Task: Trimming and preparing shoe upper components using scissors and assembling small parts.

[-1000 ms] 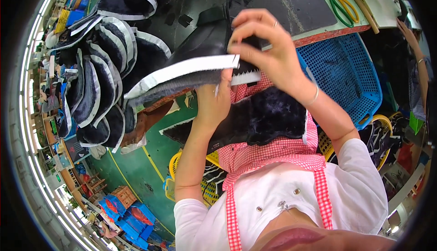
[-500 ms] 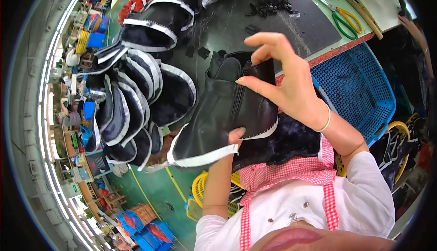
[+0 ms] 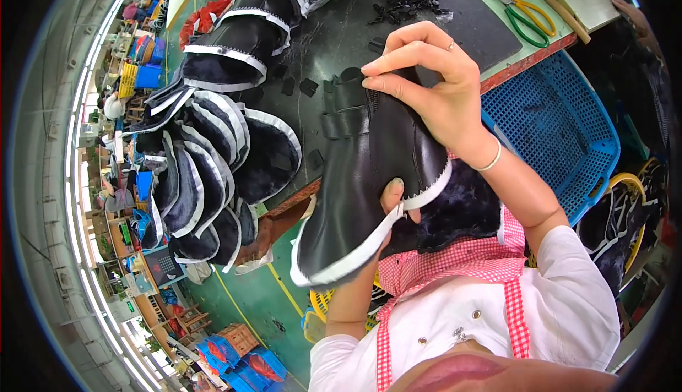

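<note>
A black leather boot upper [image 3: 341,200] with a white-edged, open bottom is held tilted in front of me. Its toe points down to the left, and a strap crosses its shaft. My left hand [image 3: 392,197] grips it from below at the bottom edge; the thumb shows on the leather, and most of the other fingers are hidden. Near the shaft's top, my right hand [image 3: 435,83] pinches thumb and forefinger together at the upper end of the side zipper [image 3: 374,108]. What exactly sits between those fingertips is too small to see. Dark fluffy lining [image 3: 455,211] lies over my lap.
More white-edged boot uppers [image 3: 234,65] are piled along the table's left. Small black pieces [image 3: 408,1] lie on the dark mat [image 3: 469,19]. Scissors [image 3: 526,19] and a hammer [image 3: 554,5] rest at the far right, above a blue basket [image 3: 597,111].
My right hand has drawn up to the zipper's top and its thumb and forefinger have closed together. The boot upper has turned more toward me, its toe lower.
</note>
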`<action>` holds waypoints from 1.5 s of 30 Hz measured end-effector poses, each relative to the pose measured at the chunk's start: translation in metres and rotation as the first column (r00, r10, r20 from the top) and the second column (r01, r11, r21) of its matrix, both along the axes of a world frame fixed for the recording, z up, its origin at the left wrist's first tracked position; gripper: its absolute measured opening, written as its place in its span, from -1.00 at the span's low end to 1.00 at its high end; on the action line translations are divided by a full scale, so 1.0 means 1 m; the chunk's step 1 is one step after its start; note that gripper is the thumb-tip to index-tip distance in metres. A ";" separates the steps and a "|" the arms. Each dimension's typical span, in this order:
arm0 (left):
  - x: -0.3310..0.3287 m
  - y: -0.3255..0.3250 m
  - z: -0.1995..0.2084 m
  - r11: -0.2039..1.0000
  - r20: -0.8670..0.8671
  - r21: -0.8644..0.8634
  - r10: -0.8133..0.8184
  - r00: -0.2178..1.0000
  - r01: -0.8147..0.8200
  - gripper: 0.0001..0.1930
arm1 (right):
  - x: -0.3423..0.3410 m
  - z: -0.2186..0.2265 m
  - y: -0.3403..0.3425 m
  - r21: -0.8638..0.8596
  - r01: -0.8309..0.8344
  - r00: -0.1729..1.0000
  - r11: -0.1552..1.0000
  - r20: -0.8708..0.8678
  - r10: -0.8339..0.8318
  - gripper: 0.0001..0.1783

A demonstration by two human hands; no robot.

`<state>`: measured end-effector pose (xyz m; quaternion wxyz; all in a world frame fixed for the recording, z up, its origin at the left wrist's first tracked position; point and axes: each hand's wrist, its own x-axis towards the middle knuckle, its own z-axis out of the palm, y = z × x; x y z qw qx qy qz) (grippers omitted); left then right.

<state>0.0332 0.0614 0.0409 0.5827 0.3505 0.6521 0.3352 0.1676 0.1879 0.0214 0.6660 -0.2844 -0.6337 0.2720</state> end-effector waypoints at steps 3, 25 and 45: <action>-0.027 -0.026 -0.100 0.893 0.139 0.427 0.091 0.986 -0.143 -0.31 | -0.002 0.007 -0.012 0.174 -0.111 0.994 0.979 0.013 0.110 -0.80; -0.080 0.050 0.009 0.739 0.186 0.614 0.208 0.960 -0.279 -0.40 | -0.013 -0.025 -0.052 -0.369 -0.182 0.963 0.912 0.120 0.241 -0.68; -0.113 0.087 0.007 0.809 -0.359 0.477 -0.177 0.916 0.343 -0.41 | -0.016 -0.071 -0.026 0.205 -0.389 0.833 0.898 0.495 0.248 -0.50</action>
